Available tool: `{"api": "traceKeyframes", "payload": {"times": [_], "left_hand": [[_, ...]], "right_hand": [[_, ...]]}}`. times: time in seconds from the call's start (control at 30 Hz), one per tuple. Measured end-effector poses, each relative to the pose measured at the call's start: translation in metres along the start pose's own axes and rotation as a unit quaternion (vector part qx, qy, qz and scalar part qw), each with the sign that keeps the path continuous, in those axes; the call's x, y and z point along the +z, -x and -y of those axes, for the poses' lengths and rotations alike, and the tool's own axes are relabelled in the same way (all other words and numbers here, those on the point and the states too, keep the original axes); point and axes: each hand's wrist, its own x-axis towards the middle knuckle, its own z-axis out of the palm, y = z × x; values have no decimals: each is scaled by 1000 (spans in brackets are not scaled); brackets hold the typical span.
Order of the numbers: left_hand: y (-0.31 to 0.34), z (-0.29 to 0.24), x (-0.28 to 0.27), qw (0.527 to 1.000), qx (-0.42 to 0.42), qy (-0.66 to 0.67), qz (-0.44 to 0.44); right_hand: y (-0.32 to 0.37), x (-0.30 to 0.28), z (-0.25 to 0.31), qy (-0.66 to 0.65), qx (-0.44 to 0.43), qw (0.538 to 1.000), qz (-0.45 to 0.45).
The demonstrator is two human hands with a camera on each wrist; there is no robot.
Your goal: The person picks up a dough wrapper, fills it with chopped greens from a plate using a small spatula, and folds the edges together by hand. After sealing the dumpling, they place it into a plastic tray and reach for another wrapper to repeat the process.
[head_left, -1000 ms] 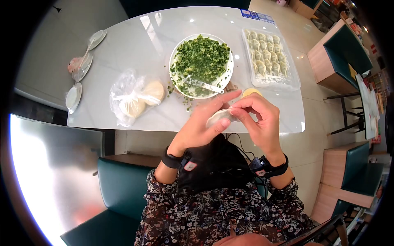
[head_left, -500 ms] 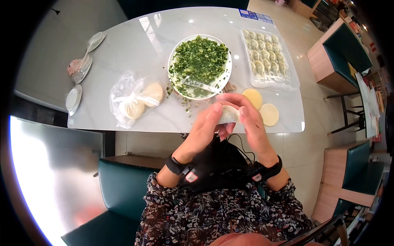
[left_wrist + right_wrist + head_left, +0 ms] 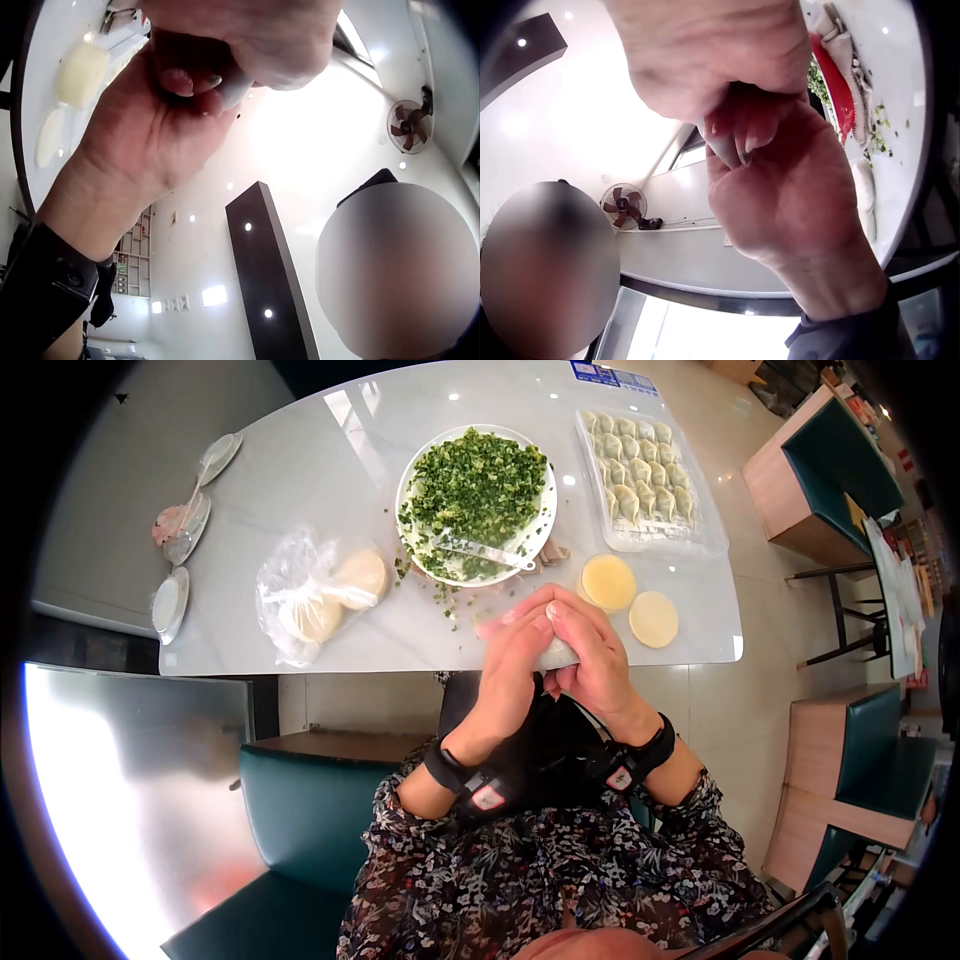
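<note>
Both hands meet just past the table's front edge, cupped round a pale dumpling (image 3: 557, 653), most of which their fingers cover. The left hand (image 3: 508, 670) wraps it from the left; the right hand (image 3: 598, 665) closes over it from the right, thumbs side by side on top. In the left wrist view the right hand (image 3: 150, 135) shows curled fingertips against the palm, a sliver of dough beside them. From the right wrist, the left hand (image 3: 787, 187) lies pressed against the other.
A plate (image 3: 549, 510) of chopped greens with a metal spatula (image 3: 485, 552) stands mid-table. Right of it are a tray (image 3: 660, 540) of dumplings and two dough rounds (image 3: 607, 582) (image 3: 654, 619). Bagged dough (image 3: 310, 615) lies left; small dishes (image 3: 171, 603) line the left edge.
The fingers pinching the dumpling's edge have given way to both hands closing round it. The hands have come together, hiding more of it, and the head view has shifted slightly.
</note>
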Motion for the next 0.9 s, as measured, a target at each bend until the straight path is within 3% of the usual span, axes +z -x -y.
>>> {"api": "traceKeyframes", "payload": {"times": [0.1,0.2,0.23,0.3,0.37,0.43,0.47,0.53,0.6,0.63,0.7,0.73,0.77,0.83,0.87,0.9], "left_hand": [[2,8,-4,999,14,-28,-14],[3,7,-7,997,9,55,62],[8,4,-2,993,96,-56,29],[21,-9,14,925,259,-274,-39],[31,-28,31,784,395,-469,-99],[37,-70,51,951,168,-260,15],[39,-60,48,953,159,-258,16],[30,-11,33,986,160,-53,3],[12,24,20,974,166,156,-3],[7,30,17,973,169,158,-4],[4,35,12,982,178,-55,-32],[1,33,10,982,178,-56,-34],[-5,27,7,991,114,56,35],[-16,10,3,946,-20,273,175],[-18,-1,2,979,-29,139,148],[-18,-10,5,979,-25,137,149]], "right_hand": [[2,10,2,0,-33,999,-27],[2,15,4,8,-52,998,-42],[3,16,6,19,-65,997,-45],[10,26,22,28,-70,996,-38],[17,38,40,34,-70,996,-36],[17,48,51,97,-266,954,95],[22,48,48,94,-260,957,89],[20,41,42,112,-196,974,10],[18,31,24,135,-189,972,-21],[18,26,15,149,-170,972,-60],[16,21,13,124,-140,979,-84],[17,21,15,114,-118,983,-87],[16,19,18,104,-99,986,-90],[16,5,24,150,-127,977,-87],[13,-2,27,142,-167,969,-117],[12,-9,31,134,-208,958,-147]]}}
